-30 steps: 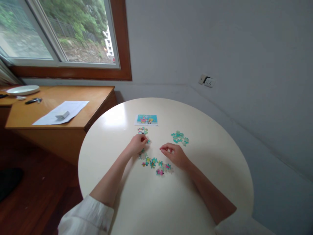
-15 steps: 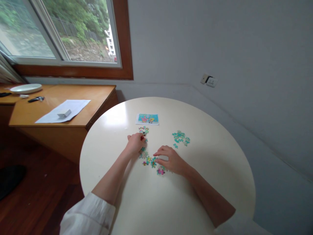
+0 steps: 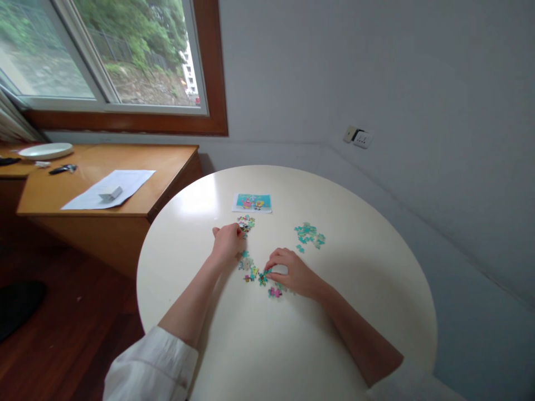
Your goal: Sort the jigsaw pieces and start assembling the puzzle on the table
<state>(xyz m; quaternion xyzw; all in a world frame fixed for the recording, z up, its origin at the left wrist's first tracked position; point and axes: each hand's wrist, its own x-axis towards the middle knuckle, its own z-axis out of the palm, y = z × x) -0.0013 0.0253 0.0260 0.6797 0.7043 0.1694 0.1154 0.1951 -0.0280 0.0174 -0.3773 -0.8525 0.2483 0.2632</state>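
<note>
Small jigsaw puzzle pieces lie on a round white table (image 3: 251, 345) in several groups. My left hand (image 3: 228, 240) is closed, its fingertips at the lower left edge of a multicoloured pile of puzzle pieces (image 3: 246, 223); what is in the fingers is hidden. With thumb and forefinger brought together, my right hand (image 3: 290, 271) pinches a green puzzle piece (image 3: 263, 277) at the near group. Beside it lie a pink puzzle piece (image 3: 275, 292) and a loose strip of pieces (image 3: 246, 263). A teal pile of puzzle pieces (image 3: 308, 234) sits to the right.
A picture card (image 3: 253, 203) with cartoon figures lies beyond the pieces. On the left, a wooden desk (image 3: 175, 161) holds a paper sheet (image 3: 134, 181), a small white box (image 3: 110, 193) and a white plate (image 3: 45, 150). Walls stand behind and to the right.
My left hand has shifted slightly left and away from me, towards the multicoloured pile. The fingertips of my right hand have closed together at the near pieces.
</note>
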